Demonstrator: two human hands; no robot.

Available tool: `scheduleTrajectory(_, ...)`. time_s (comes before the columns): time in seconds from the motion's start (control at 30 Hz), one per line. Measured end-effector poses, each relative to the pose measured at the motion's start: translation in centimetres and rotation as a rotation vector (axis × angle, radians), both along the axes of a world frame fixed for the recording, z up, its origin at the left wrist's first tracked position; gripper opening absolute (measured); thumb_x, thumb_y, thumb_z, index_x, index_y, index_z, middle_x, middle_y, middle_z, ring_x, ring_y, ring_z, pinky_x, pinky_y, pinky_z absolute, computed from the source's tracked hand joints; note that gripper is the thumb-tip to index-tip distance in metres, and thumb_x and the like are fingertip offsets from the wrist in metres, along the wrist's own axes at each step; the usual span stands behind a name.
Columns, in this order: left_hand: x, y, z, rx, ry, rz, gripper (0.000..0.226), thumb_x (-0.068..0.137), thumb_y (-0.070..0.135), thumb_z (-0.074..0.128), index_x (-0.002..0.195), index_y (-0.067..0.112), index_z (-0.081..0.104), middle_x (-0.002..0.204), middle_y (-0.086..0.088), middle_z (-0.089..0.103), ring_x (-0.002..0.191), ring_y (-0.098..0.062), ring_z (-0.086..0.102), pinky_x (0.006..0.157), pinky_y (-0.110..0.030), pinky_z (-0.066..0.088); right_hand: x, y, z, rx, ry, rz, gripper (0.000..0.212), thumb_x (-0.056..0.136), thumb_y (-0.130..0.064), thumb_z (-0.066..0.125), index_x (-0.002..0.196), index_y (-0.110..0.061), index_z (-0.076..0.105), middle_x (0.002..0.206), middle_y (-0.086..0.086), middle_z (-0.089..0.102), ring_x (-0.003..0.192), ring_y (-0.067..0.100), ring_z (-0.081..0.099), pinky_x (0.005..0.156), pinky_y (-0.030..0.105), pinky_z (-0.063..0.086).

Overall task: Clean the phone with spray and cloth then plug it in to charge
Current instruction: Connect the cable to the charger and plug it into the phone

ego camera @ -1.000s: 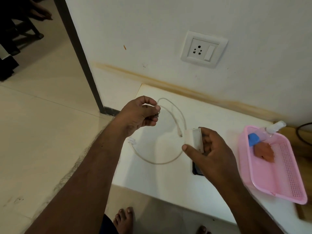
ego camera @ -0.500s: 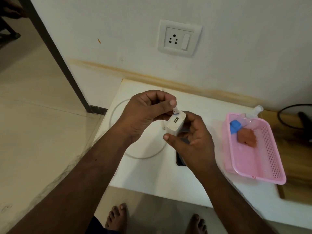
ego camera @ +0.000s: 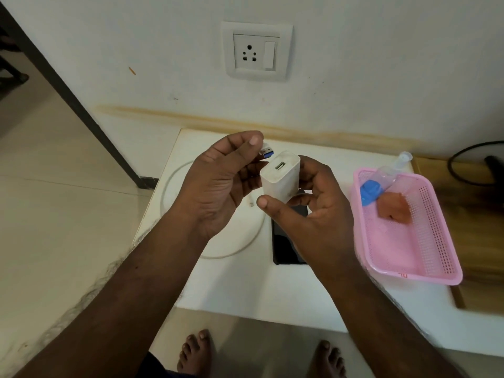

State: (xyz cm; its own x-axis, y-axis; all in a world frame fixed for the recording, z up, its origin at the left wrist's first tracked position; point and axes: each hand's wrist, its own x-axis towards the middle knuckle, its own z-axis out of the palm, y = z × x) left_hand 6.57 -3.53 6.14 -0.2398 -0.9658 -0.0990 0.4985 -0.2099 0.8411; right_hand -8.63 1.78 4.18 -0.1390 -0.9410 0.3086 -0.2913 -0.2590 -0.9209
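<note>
Right hand (ego camera: pixel 308 205) has its grip wrapped round the white charger block (ego camera: pixel 281 175), light and rigid; left hand (ego camera: pixel 221 181) pinches the USB plug (ego camera: pixel 75 154) just beside its port, best held by its stiff shell. Phone (ego camera: pixel 286 241) lies on the worktop (ego camera: pixel 245 290) beneath

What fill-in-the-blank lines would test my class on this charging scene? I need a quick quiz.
1. The right hand holds the white ____.
2. The left hand pinches the cable's ____ plug, not yet inserted.
3. The phone lies on the white ____.
4. The spray bottle and cloth sit in the pink ____.

Missing words: charger; USB; table; basket
</note>
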Motion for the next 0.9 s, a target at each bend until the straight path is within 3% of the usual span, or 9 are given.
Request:
scheduleTrajectory(0.27,-0.7,0.0,0.0,-0.081,-0.072,0.056,0.011,0.079,0.025,0.075,0.089,0.020,0.074,0.087,-0.001,0.073,0.076,-0.015,0.067,0.069,-0.028,0.055,-0.7,-0.3,-0.4,0.000,0.016,-0.022,0.059,0.070,-0.037,0.085,0.114,-0.056,0.051,0.113,-0.026,0.062,0.104,0.006,0.062,0.072,0.015,0.053)
scheduleTrajectory(0.5,-1.0,0.3,0.2,-0.281,-0.234,0.170,0.013,0.084,0.007,0.074,0.095,0.012,0.070,0.084,-0.006,0.071,0.078,-0.019,0.067,0.071,-0.030,0.055,-0.8,-0.3,-1.2,0.092,-0.027,0.025,0.060,0.071,-0.026,0.085,0.123,-0.032,0.056,0.117,-0.022,0.064,0.108,0.005,0.062,0.083,0.019,0.055)
scheduleTrajectory(0.7,-1.1,0.6,0.1,-0.328,-0.249,0.162,0.014,0.085,-0.001,0.072,0.094,0.009,0.069,0.083,-0.004,0.070,0.078,-0.018,0.065,0.072,-0.030,0.055,-0.6,-0.5,-1.3,0.122,-0.024,0.007,0.060,0.070,-0.029,0.084,0.122,-0.033,0.055,0.118,-0.017,0.064,0.109,0.008,0.063,0.088,0.032,0.057)
scheduleTrajectory(0.9,-1.1,0.6,-0.1,-0.367,-0.288,0.191,0.015,0.085,-0.001,0.073,0.094,0.010,0.069,0.084,-0.001,0.070,0.080,-0.014,0.066,0.075,-0.027,0.054,-0.6,-0.4,-1.2,0.165,0.026,-0.006,0.057,0.070,-0.041,0.082,0.119,-0.046,0.053,0.113,-0.024,0.063,0.099,0.002,0.062,0.076,0.015,0.054)
